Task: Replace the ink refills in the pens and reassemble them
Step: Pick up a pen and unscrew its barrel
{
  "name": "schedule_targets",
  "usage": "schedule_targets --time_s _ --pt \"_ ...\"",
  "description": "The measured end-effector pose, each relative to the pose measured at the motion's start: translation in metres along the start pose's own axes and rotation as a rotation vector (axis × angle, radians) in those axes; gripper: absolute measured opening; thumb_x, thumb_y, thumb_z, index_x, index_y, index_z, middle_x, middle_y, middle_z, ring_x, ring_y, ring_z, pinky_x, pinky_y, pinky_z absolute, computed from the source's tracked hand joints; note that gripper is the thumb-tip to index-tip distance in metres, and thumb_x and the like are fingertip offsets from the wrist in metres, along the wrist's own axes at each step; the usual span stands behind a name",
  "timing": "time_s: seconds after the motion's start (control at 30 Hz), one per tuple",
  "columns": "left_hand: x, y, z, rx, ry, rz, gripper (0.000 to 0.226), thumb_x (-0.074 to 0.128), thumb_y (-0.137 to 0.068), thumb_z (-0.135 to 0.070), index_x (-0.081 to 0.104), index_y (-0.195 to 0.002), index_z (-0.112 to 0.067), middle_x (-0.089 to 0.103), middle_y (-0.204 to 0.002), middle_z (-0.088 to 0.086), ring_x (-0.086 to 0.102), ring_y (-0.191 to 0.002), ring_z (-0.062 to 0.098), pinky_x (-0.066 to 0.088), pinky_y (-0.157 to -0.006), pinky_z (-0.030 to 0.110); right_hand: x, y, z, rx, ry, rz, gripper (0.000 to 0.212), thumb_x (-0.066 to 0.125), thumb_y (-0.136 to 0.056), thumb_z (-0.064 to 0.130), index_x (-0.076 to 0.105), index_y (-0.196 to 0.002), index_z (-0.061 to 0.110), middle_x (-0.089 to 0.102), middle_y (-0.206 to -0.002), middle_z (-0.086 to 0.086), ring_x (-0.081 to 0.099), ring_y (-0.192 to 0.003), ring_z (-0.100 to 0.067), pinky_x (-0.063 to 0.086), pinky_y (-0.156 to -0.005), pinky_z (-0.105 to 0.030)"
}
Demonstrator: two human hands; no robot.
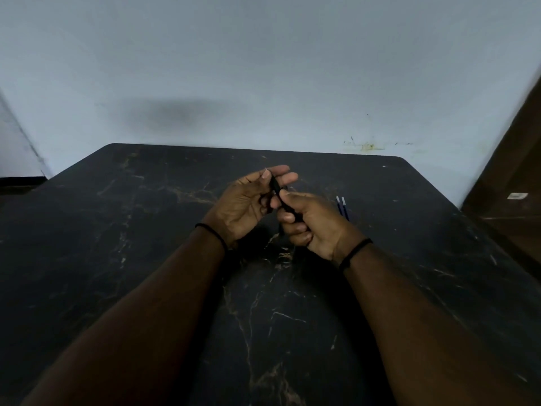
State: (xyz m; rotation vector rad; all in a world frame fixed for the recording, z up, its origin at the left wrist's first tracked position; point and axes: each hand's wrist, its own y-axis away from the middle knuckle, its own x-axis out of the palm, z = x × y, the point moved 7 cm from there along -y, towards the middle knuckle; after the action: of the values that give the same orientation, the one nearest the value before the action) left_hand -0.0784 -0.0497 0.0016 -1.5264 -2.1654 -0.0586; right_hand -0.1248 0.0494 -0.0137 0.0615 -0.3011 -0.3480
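Note:
A black pen (276, 187) is held above the middle of the dark marble table (146, 230), between both hands. My left hand (248, 200) pinches its upper end between thumb and fingers. My right hand (310, 224) grips the lower part, fingers curled round it and thumb on top. Most of the pen is hidden inside the hands. Two blue ink refills (342, 208) with white tips lie side by side on the table just right of my right hand.
A pale wall (263, 68) rises behind the table's far edge. A brown wooden panel (512, 171) stands at the right edge of the view. Both wrists carry thin black bands.

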Motion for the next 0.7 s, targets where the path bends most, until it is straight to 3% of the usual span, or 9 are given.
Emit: schedule_targets --time_s 0.27,0.37,0.5,0.7 --pt "0.004 0.001 0.002 -0.037 -0.030 0.041 0.033 0.051 -0.094 -0.027 0.066 -0.118 -0.010 0.070 -0.122 0.009 0.057 -0.054 0.007 0.022 -0.050 0.022 0.001 0.002 -0.006 0.102 -0.070 0.098 0.032 0.041 -0.106 0.040 0.053 -0.084 0.019 0.035 -0.054 0.006 0.022 -0.036 0.000 0.013 -0.034 -0.011" --pt "0.003 0.003 0.000 -0.042 -0.054 -0.022 0.025 0.051 -0.093 -0.024 0.070 -0.105 -0.012 0.074 -0.109 0.007 0.049 -0.048 0.011 0.024 -0.045 0.020 0.000 0.003 -0.007 0.116 -0.044 0.104 0.033 0.042 -0.105 0.043 0.053 -0.084 0.020 0.032 -0.052 0.007 0.021 -0.037 -0.001 0.014 -0.034 -0.011" --pt "0.003 0.003 -0.005 0.008 -0.059 -0.108 0.022 0.043 -0.101 -0.015 0.062 -0.093 -0.011 0.075 -0.084 0.001 0.049 -0.038 0.008 0.027 -0.043 0.020 0.001 0.000 -0.005 0.079 -0.020 0.077 0.034 0.042 -0.105 0.043 0.054 -0.083 0.021 0.031 -0.050 0.008 0.020 -0.037 -0.001 0.015 -0.033 -0.010" --pt "0.007 0.004 -0.009 0.043 -0.087 -0.173 0.020 0.046 -0.100 -0.016 0.062 -0.088 -0.012 0.070 -0.075 0.000 0.053 -0.045 0.012 0.028 -0.046 0.024 -0.003 -0.003 -0.002 -0.018 0.116 -0.060 0.031 0.047 -0.105 0.041 0.058 -0.082 0.023 0.033 -0.050 0.008 0.021 -0.037 -0.002 0.014 -0.035 -0.010"
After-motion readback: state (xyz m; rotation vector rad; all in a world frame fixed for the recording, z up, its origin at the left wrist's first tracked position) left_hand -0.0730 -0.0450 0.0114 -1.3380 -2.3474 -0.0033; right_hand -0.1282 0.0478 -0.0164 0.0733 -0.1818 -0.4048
